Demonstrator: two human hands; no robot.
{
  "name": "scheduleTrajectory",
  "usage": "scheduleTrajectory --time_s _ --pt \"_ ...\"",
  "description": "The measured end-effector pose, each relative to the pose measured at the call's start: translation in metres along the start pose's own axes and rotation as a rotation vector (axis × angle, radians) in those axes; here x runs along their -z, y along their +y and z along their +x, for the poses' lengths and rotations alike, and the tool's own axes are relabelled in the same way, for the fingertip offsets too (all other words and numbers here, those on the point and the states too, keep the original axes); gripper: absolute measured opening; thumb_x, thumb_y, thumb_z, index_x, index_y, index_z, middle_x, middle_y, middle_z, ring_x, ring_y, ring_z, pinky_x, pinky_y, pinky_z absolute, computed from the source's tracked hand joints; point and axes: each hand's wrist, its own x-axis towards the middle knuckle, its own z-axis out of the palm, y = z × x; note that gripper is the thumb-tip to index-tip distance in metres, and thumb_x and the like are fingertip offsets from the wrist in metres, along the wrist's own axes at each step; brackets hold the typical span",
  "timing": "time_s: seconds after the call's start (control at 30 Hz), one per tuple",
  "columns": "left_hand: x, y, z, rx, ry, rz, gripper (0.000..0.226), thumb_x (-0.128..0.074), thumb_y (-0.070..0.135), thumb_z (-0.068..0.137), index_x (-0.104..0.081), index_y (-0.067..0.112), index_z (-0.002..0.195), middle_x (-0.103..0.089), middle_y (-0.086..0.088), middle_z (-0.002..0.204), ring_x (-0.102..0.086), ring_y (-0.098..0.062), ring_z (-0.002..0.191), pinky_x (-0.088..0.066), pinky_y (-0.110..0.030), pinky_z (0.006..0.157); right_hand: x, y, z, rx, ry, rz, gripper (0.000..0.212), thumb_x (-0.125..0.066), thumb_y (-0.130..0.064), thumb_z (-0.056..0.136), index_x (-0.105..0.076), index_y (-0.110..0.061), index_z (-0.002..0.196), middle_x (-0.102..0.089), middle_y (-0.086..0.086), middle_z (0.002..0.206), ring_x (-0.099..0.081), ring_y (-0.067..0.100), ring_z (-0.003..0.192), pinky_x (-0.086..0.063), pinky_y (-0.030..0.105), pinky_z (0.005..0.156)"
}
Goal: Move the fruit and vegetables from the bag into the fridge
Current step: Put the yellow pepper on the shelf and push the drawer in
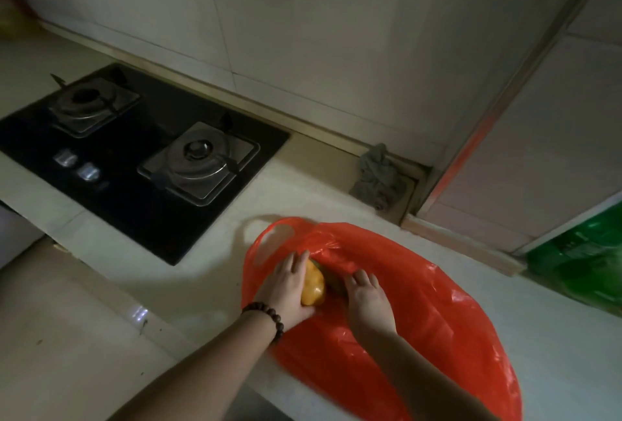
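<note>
On the pale countertop (202,272) to the right of the 2-burner gas hob (134,158), a red plastic bag (437,319) lies flat with its mouth and handle loops toward the hob. The left hand (286,289), a beaded bracelet (266,314) at its wrist, curls round a yellow-orange fruit (314,287) at the bag's mouth. The right hand (365,296) rests just beside it with fingers extended, on the film or on a darker green item (333,281); whether it grips anything cannot be told. The 2 hands lie close together, apart only by the produce. The step in hand appears to be drawing the first piece out. It is done well by holding the film down with 1 hand while the other lifts the fruit clear of the folds, so that the bag does not drag along. The bag is thin, glossy and creased; the fruit looks smooth and rounded; the counter is hard and faintly reflective. A crumpled grey cloth (378,181) lies in the far corner. The fridge is not in view.
</note>
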Motion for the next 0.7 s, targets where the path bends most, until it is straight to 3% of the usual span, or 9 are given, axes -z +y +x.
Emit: scheduleTrajectory --time_s 0.17,0.37,0.53,0.7 --pt "0.006 -0.006 -0.001 0.029 0.115 -0.158 0.112 -0.074 0.06 0.064 -0.011 0.019 0.148 -0.021 -0.009 0.151 -0.028 -0.024 0.137 -0.032 -0.033 0.11 0.006 0.006 0.006 -0.031 0.017 0.008 0.031 -0.042 -0.021 0.095 -0.053 -0.019 0.123 -0.052 0.002 0.123 -0.046 0.022 0.111 -0.041 0.032 0.095" --pt "0.033 0.001 -0.005 -0.034 0.261 -0.349 0.113 -0.076 0.064 0.056 -0.017 0.027 0.145 -0.02 -0.005 0.15 -0.031 -0.023 0.135 -0.04 -0.043 0.105 0.022 0.007 0.008 -0.037 0.088 0.065 0.03 -0.048 -0.028 0.094 -0.054 -0.016 0.121 -0.056 0.004 0.117 -0.049 0.022 0.108 -0.043 0.031 0.088" --pt "0.063 0.017 -0.01 -0.124 0.336 -0.564 0.108 -0.076 0.063 0.055 -0.022 0.03 0.143 -0.028 0.004 0.145 -0.032 -0.014 0.133 -0.037 -0.036 0.106 0.045 -0.007 0.006 -0.058 0.242 0.174 0.026 -0.05 -0.03 0.094 -0.055 -0.015 0.115 -0.058 0.003 0.105 -0.053 0.021 0.095 -0.046 0.031 0.075" --pt "0.092 0.022 -0.014 -0.179 0.378 -0.628 0.108 -0.069 0.071 0.052 -0.023 0.032 0.142 -0.031 0.007 0.143 -0.035 -0.01 0.128 -0.037 -0.029 0.101 0.073 -0.018 0.002 -0.065 0.361 0.163 0.022 -0.058 -0.025 0.089 -0.057 -0.01 0.106 -0.058 0.007 0.099 -0.054 0.025 0.092 -0.047 0.036 0.07"
